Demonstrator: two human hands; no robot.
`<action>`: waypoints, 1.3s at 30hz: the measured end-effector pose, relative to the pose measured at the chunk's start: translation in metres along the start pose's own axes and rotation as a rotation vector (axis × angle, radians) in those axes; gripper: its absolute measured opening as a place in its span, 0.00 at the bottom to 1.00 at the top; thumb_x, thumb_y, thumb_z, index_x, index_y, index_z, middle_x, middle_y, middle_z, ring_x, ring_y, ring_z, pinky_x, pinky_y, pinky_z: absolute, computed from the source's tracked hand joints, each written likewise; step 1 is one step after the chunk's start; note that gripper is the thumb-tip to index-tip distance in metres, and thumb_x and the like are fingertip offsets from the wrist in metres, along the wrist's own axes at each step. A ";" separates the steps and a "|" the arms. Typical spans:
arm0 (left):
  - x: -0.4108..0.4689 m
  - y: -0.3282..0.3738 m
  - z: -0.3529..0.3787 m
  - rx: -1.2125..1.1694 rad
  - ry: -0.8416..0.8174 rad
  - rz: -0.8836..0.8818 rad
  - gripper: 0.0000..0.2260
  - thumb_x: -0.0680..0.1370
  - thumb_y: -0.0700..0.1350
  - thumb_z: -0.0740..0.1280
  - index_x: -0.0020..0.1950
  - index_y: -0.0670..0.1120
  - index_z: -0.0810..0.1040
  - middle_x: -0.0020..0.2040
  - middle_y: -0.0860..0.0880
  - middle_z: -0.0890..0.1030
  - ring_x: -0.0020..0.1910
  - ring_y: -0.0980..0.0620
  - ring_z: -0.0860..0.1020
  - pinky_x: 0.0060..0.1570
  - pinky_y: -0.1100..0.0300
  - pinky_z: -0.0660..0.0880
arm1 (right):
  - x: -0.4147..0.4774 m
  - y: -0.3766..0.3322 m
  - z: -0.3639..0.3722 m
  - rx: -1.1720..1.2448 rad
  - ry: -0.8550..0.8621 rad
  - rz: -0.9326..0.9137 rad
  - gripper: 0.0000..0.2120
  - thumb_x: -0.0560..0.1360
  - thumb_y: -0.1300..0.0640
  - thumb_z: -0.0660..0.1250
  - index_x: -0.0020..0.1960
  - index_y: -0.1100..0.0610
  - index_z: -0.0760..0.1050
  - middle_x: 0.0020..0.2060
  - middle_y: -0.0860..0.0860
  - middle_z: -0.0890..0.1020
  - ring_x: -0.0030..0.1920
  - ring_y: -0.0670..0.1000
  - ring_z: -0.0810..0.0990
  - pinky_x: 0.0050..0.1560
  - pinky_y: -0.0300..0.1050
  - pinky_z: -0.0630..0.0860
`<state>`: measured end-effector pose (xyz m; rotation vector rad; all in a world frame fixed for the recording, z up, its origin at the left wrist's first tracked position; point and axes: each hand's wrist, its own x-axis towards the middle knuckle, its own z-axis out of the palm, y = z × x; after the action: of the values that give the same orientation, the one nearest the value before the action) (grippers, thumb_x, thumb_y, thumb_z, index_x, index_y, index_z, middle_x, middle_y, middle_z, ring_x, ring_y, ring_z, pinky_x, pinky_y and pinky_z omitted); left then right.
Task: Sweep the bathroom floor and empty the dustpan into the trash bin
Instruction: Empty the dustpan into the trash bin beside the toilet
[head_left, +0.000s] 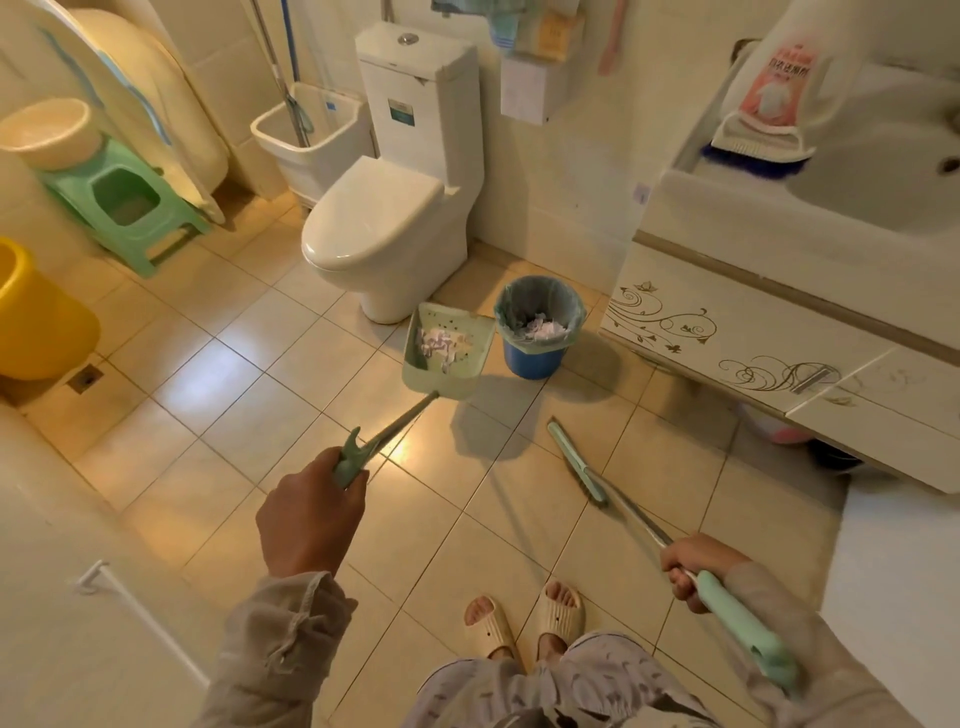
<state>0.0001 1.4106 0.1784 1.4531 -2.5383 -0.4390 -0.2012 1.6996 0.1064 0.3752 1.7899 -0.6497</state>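
Green plastic marks one dustpan (448, 347) holding paper scraps, gripped by the left hand (307, 519), just beside one blue trash bin (537, 326) at 3 o'clock containing crumpled paper, while the right hand (693, 567) clasps one broom (576, 464).

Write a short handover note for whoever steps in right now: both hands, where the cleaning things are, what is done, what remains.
Left hand: grips the dustpan handle; pan raised, loaded with paper scraps, beside the trash bin.
Right hand: grips the broom handle, head on the floor tiles.
Done: scraps collected in the pan.
Left: tip the pan into the bin.
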 end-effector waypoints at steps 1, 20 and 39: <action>0.003 0.004 -0.002 -0.007 0.014 0.022 0.09 0.75 0.46 0.70 0.51 0.42 0.81 0.33 0.44 0.81 0.29 0.48 0.72 0.34 0.61 0.69 | 0.002 -0.001 0.001 0.001 -0.007 0.002 0.15 0.74 0.69 0.53 0.30 0.60 0.64 0.12 0.50 0.66 0.11 0.45 0.64 0.16 0.30 0.61; 0.038 0.076 0.043 0.645 -0.134 0.694 0.14 0.83 0.42 0.54 0.67 0.39 0.66 0.43 0.46 0.83 0.38 0.49 0.83 0.34 0.60 0.68 | 0.024 -0.015 0.012 0.228 -0.128 0.024 0.13 0.75 0.65 0.54 0.32 0.58 0.63 0.13 0.50 0.67 0.12 0.46 0.62 0.15 0.32 0.60; 0.031 0.059 0.082 0.866 -0.393 0.880 0.25 0.80 0.40 0.61 0.74 0.39 0.54 0.50 0.44 0.82 0.46 0.48 0.83 0.49 0.58 0.77 | 0.033 -0.010 0.006 0.266 -0.141 0.021 0.17 0.76 0.66 0.52 0.29 0.56 0.59 0.12 0.50 0.65 0.11 0.45 0.61 0.15 0.29 0.57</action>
<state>-0.0877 1.4256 0.1220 0.1834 -3.5221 0.6427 -0.2126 1.6861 0.0762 0.5141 1.5678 -0.8810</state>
